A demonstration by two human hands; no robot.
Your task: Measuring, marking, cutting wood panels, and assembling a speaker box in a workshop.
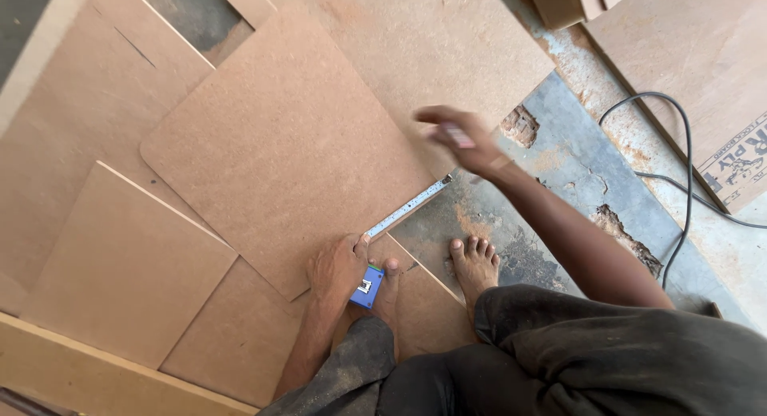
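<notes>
Measuring is in hand. The left hand [339, 266] presses the blue tape measure case [367, 287] down against the near edge of the rounded-corner fibreboard panel [284, 144], its fingers closed over the case. The tape blade [409, 206] runs out along the panel's right edge, lying flat on it, up toward the right hand [462, 140]. That hand hovers above the blade's far end, near the panel's upper right corner; it is blurred, with the fingers drawn narrow around a small pale object that may be a pencil or marker, though I cannot tell for certain.

Judgement: the length of that edge is being read or is about to be marked. The next move calls for the blade to stay taut and flush with the edge, the case to stay pinned, and the right hand to settle steadily on the chosen graduation.

Surroundings: the panel lies on the floor [559, 156] atop several other overlapping brown boards [128, 264]. Both bare feet stand close by, the left foot [389, 300] touching the case and the right foot [474, 264] on the concrete just beside the boards. A grey cable [679, 184] loops across the floor to the right, well apart from the blade. Sawdust and broken patches mark the concrete. A printed sheet [703, 73] lies at the upper right. Nothing obstructs the measured edge itself.
</notes>
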